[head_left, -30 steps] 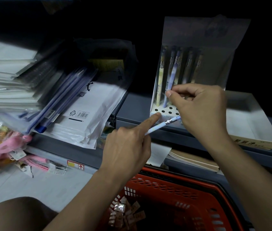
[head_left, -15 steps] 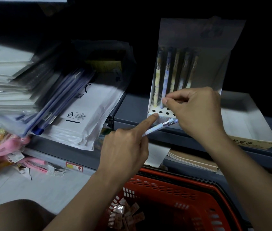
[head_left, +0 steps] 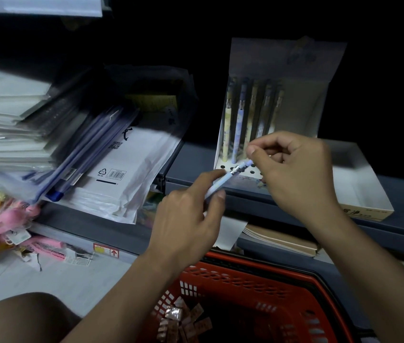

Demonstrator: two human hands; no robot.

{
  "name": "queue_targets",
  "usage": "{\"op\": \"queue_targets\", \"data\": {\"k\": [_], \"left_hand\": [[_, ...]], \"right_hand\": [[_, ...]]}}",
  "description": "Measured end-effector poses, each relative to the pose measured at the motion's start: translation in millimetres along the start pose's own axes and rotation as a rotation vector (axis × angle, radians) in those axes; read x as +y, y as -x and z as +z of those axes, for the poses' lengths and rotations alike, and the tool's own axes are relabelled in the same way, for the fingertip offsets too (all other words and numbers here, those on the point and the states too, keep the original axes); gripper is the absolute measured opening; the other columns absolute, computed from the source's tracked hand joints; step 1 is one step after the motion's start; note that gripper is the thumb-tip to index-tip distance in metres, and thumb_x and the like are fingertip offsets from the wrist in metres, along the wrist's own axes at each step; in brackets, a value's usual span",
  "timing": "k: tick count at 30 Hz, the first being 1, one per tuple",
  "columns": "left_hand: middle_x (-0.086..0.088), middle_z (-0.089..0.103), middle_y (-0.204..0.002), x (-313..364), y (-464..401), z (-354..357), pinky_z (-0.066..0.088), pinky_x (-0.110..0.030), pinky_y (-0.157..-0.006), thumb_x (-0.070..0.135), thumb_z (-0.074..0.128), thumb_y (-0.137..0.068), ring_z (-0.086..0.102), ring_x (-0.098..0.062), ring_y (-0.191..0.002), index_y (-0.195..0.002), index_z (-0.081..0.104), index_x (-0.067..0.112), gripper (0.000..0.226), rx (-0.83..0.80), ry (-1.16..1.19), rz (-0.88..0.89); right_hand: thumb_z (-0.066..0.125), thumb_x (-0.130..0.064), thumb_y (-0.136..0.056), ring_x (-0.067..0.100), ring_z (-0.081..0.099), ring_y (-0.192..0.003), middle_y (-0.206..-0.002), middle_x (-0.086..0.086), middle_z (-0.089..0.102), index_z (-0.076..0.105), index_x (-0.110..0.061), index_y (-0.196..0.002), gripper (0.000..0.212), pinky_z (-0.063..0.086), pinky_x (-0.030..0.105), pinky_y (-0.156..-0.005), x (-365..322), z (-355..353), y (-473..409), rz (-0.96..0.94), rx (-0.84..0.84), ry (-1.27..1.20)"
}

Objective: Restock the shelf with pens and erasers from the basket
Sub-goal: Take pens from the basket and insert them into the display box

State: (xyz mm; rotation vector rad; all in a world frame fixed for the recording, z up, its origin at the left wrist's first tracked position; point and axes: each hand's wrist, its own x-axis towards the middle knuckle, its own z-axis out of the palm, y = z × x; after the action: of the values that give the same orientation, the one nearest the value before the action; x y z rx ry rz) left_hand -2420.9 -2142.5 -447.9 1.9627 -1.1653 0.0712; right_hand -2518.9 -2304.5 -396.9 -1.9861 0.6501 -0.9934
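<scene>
Head view: the left hand [head_left: 186, 219] pinches a pale blue pen [head_left: 223, 181] between thumb and forefinger low on its barrel, the pen slanting up toward one o'clock. The right hand [head_left: 297, 174] pinches the pen's upper end between thumb and forefinger, its other fingers curled in. The pen's tip lies just over the holed base of the display box [head_left: 287, 60], which stands on the grey shelf [head_left: 191, 159] at about one o'clock from centre. Five pens [head_left: 242, 115] stand upright in the box's back row, toward its left side; several holes in front of them are open. At three o'clock from the box, touching it or just beside it, lies a white tray [head_left: 359, 184]. At nine o'clock, a slumped heap of plastic sleeves [head_left: 121, 169] leans on stacked paper [head_left: 5, 125]. Pink packets [head_left: 2, 221] lie at the far left. At six o'clock, the red basket [head_left: 253, 276] holds small wrapped erasers [head_left: 183, 320] in its near left corner. Notebooks [head_left: 280, 241] lie under the shelf, just above the basket.
</scene>
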Motion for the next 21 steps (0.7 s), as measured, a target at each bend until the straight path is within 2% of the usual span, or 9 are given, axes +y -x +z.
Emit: {"op": "queue_targets", "data": {"k": [3,6,7,10,12,17,19,21], "left_hand": [[0.0,0.05,-0.058,5.6,-0.4,1.9,0.037,-0.038,-0.044,0.037,0.042,-0.109,0.043,-0.015,-0.045,-0.12,0.055,0.028,0.02,0.051,0.26,-0.018],[-0.012,0.042,-0.063,10.4,-1.7,2.7,0.038,-0.052,-0.048,0.04,0.043,-0.109,0.037,-0.037,-0.054,-0.108,0.052,0.02,0.022,0.092,0.47,-0.056],[-0.015,0.04,-0.065,11.4,-2.2,3.2,0.035,-0.053,-0.047,0.041,0.044,-0.109,0.033,-0.039,-0.056,-0.104,0.051,0.017,0.025,0.087,0.532,-0.066],[-0.017,0.033,-0.066,14.3,-3.8,4.4,0.025,-0.046,-0.045,0.036,0.046,-0.108,0.025,-0.03,-0.055,-0.095,0.042,0.005,0.034,0.062,0.677,-0.087],[-0.017,0.031,-0.065,16.0,-4.3,5.9,0.023,-0.042,-0.044,0.033,0.046,-0.108,0.022,-0.028,-0.054,-0.093,0.037,0.001,0.037,0.057,0.737,-0.102],[-0.004,0.037,-0.064,20.1,-4.7,9.2,0.027,-0.027,-0.044,0.017,0.043,-0.112,0.028,-0.015,-0.052,-0.099,0.041,-0.005,0.026,0.074,0.823,-0.153],[-0.004,0.037,-0.063,20.9,-4.5,9.4,0.027,-0.026,-0.044,0.015,0.042,-0.113,0.029,-0.013,-0.051,-0.102,0.043,0.0,0.019,0.065,0.85,-0.16],[-0.004,0.037,-0.061,20.4,-4.7,9.0,0.027,-0.026,-0.044,0.018,0.044,-0.11,0.029,-0.012,-0.048,-0.103,0.047,0.013,0.009,0.052,0.882,-0.157]], "right_hand": [[0.077,-0.019,-0.092,0.011,0.065,-0.056,-0.066,-0.013,0.072,0.079,-0.028,-0.085,0.012,0.058,0.031,-0.06,-1.2,-3.5,7.4,0.003,-0.023,-0.002],[0.077,-0.019,-0.092,0.007,0.059,-0.052,-0.064,-0.013,0.07,0.079,-0.026,-0.085,0.01,0.053,0.026,-0.058,-1.8,-4.9,16.3,0.006,-0.059,-0.003],[0.077,-0.019,-0.092,0.006,0.057,-0.051,-0.064,-0.013,0.069,0.079,-0.026,-0.086,0.009,0.052,0.025,-0.057,-2.6,-4.9,19.2,0.006,-0.076,-0.001],[0.078,-0.019,-0.092,0.013,0.062,-0.056,-0.069,-0.008,0.071,0.079,-0.026,-0.085,0.009,0.059,0.034,-0.06,-5.1,-4.4,26.2,0.038,-0.141,-0.026],[0.078,-0.019,-0.092,0.012,0.062,-0.058,-0.071,-0.006,0.071,0.079,-0.026,-0.085,0.009,0.062,0.038,-0.062,-8.5,-3.9,30.7,0.082,-0.197,-0.082],[0.075,-0.015,-0.094,0.008,0.057,-0.053,-0.077,0.006,0.073,0.079,-0.017,-0.091,0.005,0.052,0.027,-0.054,-14.8,0.2,39.2,0.162,-0.309,-0.244],[0.074,-0.014,-0.095,0.004,0.06,-0.054,-0.077,0.002,0.074,0.079,-0.016,-0.095,0.005,0.051,0.021,-0.056,-15.0,1.7,40.7,0.171,-0.331,-0.265],[0.073,-0.012,-0.096,0.0,0.063,-0.057,-0.079,-0.004,0.076,0.08,-0.014,-0.099,0.007,0.049,0.014,-0.058,-15.2,2.6,41.9,0.181,-0.343,-0.274]]}}
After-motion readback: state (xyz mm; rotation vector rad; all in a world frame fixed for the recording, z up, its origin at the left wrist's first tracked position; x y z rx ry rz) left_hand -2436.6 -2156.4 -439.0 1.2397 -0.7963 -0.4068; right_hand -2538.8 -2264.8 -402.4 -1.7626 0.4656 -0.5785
